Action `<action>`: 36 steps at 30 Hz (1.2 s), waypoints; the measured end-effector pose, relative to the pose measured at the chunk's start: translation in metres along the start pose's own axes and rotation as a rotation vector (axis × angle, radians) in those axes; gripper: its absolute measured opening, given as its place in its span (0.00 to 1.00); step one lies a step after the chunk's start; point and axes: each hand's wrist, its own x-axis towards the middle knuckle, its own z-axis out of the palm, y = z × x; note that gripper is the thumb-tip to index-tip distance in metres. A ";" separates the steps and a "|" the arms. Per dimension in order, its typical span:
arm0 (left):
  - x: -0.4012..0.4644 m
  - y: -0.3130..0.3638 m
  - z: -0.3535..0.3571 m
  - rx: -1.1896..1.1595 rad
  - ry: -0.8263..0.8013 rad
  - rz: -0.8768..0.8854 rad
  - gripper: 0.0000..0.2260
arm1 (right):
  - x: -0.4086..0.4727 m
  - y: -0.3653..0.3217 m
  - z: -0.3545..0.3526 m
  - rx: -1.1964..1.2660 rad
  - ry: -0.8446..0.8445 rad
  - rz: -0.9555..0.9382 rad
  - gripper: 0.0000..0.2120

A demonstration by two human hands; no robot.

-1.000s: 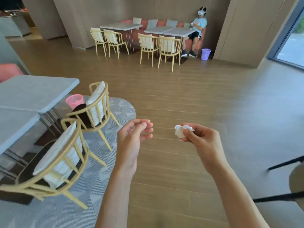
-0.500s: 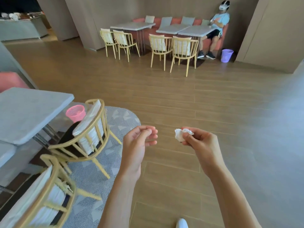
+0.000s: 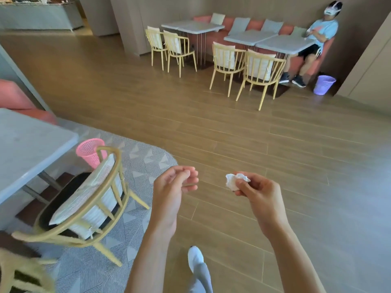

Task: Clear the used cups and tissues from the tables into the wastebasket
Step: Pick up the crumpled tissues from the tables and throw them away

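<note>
- So, right hand [image 3: 257, 192] is up in front of the body, fingers and thumb pinching a crumpled white tissue [image 3: 234, 181] that pokes out at the fingertips, over the wooden floor [image 3: 254, 134].
- Left hand [image 3: 172, 187] is raised beside it, a bit apart, fingers loosely curled with nothing in them.
- Pink wastebasket [image 3: 90, 151] stands on the patterned grey rug [image 3: 137, 166], off to the left, just behind a yellow chair [image 3: 84, 208] and right next to the corner of a grey table [image 3: 31, 144]. It's well apart from the tissue.
- That chair has a pale cushion leaning on its backrest and is tucked in at the table.
- Second wastebasket, a purple one [image 3: 323, 84], is way across the room by the wall, near the feet of a seated person [image 3: 313, 39] on a pink bench who's wearing a headset.
- More grey tables [image 3: 264, 38] and yellow chairs line that far bench.
- One white shoe [image 3: 195, 258] with a grey trouser leg shows at the bottom, between the two forearms.
- Can't tell what's inside either basket from this angle.
</note>
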 end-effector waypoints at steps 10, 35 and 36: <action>0.291 0.045 0.069 -0.012 -0.051 0.067 0.09 | 0.279 -0.059 0.072 -0.008 0.035 -0.080 0.07; 0.843 0.107 0.042 -0.112 0.584 0.054 0.07 | 0.846 -0.150 0.413 0.013 -0.534 -0.054 0.09; 0.861 0.107 0.032 -0.126 0.617 0.046 0.07 | 0.861 -0.148 0.434 0.008 -0.563 -0.045 0.09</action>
